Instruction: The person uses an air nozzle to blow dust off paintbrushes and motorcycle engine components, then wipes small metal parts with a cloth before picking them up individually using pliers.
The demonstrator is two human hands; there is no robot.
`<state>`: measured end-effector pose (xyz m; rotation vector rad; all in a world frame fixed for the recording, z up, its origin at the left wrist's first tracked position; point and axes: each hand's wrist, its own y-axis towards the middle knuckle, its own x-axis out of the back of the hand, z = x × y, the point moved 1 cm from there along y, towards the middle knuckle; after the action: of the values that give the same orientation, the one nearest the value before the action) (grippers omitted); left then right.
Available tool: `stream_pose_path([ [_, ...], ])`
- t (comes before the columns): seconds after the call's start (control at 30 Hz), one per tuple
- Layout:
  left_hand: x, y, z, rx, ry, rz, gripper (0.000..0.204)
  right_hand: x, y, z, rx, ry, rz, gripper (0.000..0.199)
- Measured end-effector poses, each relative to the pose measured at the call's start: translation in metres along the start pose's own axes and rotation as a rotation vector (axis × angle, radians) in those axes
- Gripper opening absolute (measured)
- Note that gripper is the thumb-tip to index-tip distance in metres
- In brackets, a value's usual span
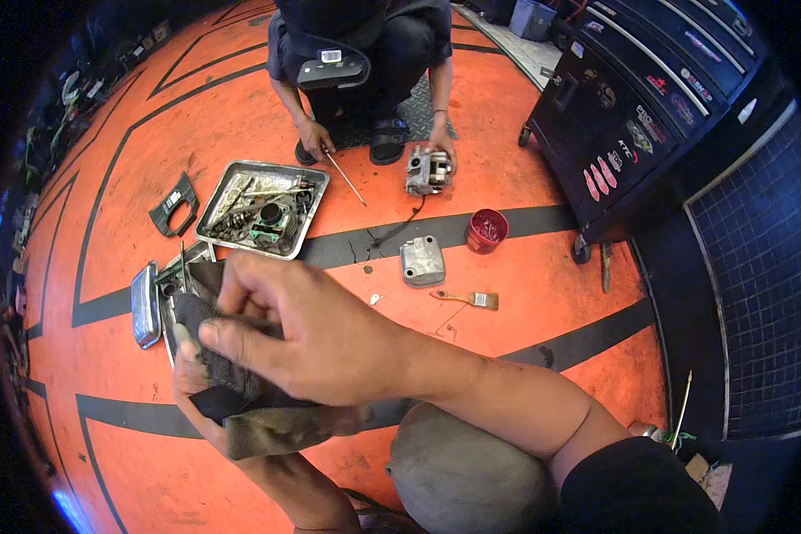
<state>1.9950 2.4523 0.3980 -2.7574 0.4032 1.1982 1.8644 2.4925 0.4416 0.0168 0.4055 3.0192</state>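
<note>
A dark grey and black cloth (pixel 231 356) with an olive-brown lower part is bunched between my two hands. My left hand (pixel 196 383) holds it from below and the left side, fingers closed round it and partly hidden by the folds. Over the top comes my right hand (pixel 307 329), its thumb and bent fingers closed on the cloth's upper part. Whether anything is wrapped inside the cloth is hidden. Just beyond my hands lies a metal tray (pixel 304 245) of greasy engine parts. My grey-clad knee (pixel 463 472) is beneath my right forearm.
A person squats opposite, with a screwdriver (pixel 345 178) in one hand and a metal engine part (pixel 428 171) in the other. A grey metal cover (pixel 422 262), a red cup (pixel 487 230) of small parts and a brush (pixel 465 299) lie on the orange floor. A black tool cart (pixel 614 116) stands right.
</note>
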Motion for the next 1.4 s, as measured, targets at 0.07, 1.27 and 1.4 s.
stream_pose_path([
  [0.07,-0.008,-0.009,0.006,-0.265,0.522,-0.164,0.034,0.0,0.001,0.001,-0.045,-0.019,-0.129,0.027],
  [1.27,0.019,0.01,0.003,-0.142,0.455,0.004,0.041,0.004,0.006,-0.011,0.493,-0.461,-0.467,0.013],
  [1.4,-0.005,-0.005,0.003,-0.069,0.142,-0.122,0.042,0.0,0.001,-0.009,0.287,-0.334,-0.26,0.015],
])
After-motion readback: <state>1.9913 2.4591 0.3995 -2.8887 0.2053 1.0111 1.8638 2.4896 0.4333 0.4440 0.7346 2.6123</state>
